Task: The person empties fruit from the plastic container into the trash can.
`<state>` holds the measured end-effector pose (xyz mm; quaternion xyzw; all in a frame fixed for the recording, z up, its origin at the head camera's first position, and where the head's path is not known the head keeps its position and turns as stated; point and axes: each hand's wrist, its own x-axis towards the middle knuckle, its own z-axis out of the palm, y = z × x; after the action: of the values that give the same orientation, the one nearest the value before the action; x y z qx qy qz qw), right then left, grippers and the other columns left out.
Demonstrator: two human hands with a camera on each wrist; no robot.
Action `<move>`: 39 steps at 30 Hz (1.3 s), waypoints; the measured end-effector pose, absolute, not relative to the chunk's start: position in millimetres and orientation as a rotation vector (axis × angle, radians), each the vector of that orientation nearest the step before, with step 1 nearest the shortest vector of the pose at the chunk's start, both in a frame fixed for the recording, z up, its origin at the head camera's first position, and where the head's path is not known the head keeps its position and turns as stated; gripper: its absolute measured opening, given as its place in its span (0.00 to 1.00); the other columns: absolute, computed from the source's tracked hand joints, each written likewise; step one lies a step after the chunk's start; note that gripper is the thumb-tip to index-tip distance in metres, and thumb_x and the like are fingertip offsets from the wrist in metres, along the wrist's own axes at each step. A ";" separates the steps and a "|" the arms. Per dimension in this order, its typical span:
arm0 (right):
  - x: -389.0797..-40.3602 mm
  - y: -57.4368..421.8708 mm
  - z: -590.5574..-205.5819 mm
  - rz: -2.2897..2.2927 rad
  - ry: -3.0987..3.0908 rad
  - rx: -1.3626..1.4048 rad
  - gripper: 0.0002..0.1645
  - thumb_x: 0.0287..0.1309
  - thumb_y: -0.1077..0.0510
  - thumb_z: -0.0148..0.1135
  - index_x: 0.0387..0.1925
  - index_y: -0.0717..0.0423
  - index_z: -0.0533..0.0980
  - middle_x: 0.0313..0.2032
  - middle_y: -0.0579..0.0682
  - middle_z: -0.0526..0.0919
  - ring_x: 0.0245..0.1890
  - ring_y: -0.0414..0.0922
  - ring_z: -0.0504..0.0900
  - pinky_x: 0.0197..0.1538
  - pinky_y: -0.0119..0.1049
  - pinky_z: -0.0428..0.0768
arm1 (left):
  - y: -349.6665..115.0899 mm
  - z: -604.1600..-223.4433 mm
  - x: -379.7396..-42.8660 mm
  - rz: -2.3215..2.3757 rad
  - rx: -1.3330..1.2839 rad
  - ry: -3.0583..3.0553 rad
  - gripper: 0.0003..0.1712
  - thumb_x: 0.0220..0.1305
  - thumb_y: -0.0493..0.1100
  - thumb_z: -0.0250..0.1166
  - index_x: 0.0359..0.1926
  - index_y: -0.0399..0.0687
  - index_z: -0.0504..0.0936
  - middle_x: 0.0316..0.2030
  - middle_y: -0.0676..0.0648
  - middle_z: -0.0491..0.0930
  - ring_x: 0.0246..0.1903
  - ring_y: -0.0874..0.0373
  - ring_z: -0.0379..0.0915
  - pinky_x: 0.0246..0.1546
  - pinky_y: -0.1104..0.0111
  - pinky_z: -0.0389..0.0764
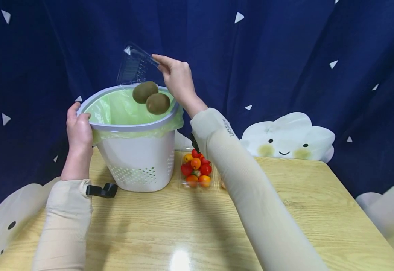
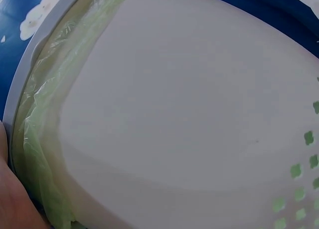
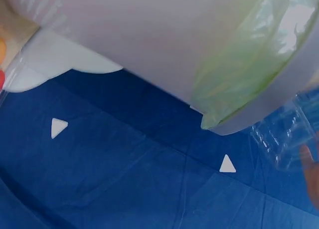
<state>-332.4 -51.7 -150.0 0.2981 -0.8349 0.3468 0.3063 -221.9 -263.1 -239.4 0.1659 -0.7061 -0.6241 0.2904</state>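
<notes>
My left hand (image 1: 79, 128) grips the grey rim of a white waste bin (image 1: 139, 162) at its left side. A pale green bin liner (image 1: 122, 109) lines the bin and folds over the rim. Above the bin's right side, my right hand (image 1: 178, 77) pinches the edge of a clear plastic tray (image 1: 132, 67), tipped steeply on its side. Two brown kiwis (image 1: 145, 92) are below the tray, over the bin's opening and outside my fingers. In the right wrist view the clear tray (image 3: 286, 134) shows beyond the rim, with part of the right hand (image 3: 311, 174) beside it.
A clear box of small red and orange fruit or tomatoes (image 1: 197, 171) stands on the wooden table (image 1: 149, 226), right of the bin. My right forearm partly covers another container behind it. A dark blue curtain (image 1: 285, 56) with white triangles hangs behind, with a cloud-shaped cutout (image 1: 285, 137).
</notes>
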 end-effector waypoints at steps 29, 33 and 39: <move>-337.8 -7.7 -152.8 1.450 -2.006 0.648 0.19 0.60 0.59 0.54 0.53 0.53 0.74 0.47 0.45 0.81 0.47 0.33 0.77 0.47 0.22 0.71 | -262.6 -239.1 -224.1 -1.597 0.495 -1.885 0.30 0.63 0.42 0.40 0.67 0.54 0.55 0.66 0.51 0.56 0.58 0.63 0.52 0.59 0.74 0.51; -337.7 -0.1 -158.7 1.511 -1.976 0.639 0.18 0.61 0.61 0.53 0.53 0.56 0.73 0.47 0.48 0.81 0.48 0.34 0.77 0.49 0.22 0.71 | -261.7 -240.9 -225.2 -1.612 0.478 -1.897 0.30 0.63 0.42 0.40 0.68 0.56 0.54 0.66 0.50 0.55 0.59 0.62 0.51 0.60 0.72 0.50; -332.3 11.0 -162.4 1.566 -1.951 0.639 0.18 0.62 0.62 0.51 0.53 0.58 0.71 0.48 0.51 0.80 0.48 0.37 0.78 0.50 0.23 0.71 | -260.5 -241.8 -225.1 -1.594 0.460 -1.912 0.30 0.64 0.42 0.39 0.68 0.55 0.55 0.66 0.51 0.56 0.59 0.63 0.51 0.61 0.73 0.50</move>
<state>-332.3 11.0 -162.4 0.2380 -0.7262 0.5829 0.2762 -225.1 -260.5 -241.8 0.1735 -0.7203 -0.6007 0.3002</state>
